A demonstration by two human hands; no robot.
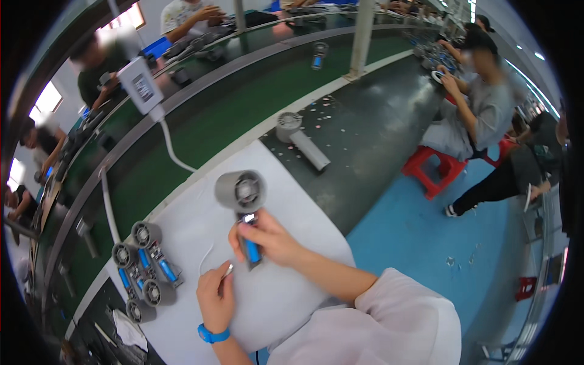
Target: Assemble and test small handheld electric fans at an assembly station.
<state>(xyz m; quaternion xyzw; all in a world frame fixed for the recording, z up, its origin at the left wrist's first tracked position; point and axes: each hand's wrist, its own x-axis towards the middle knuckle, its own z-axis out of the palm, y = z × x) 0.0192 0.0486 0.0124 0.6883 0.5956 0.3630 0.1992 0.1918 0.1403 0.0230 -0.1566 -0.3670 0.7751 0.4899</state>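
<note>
Grey round-headed handheld fan [242, 201] with bright blue cell in open handle, over white work mat [286, 182]. Left of mat's middle: four more grey fans with blue cells [146, 264]. Beyond mat: dark green conveyor belt [207, 131], all-grey closed fan [301, 141] on black tabletop. Blue wristband [213, 334] near mat's lower edge. Right of mat: blue floor [413, 237], red stool [433, 170].

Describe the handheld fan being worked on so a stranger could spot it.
On the white mat at the bench's near end, find the right hand. It grips a grey fan with an open blue-cored handle, held up alone, unlike the four lying clustered at left.
</note>
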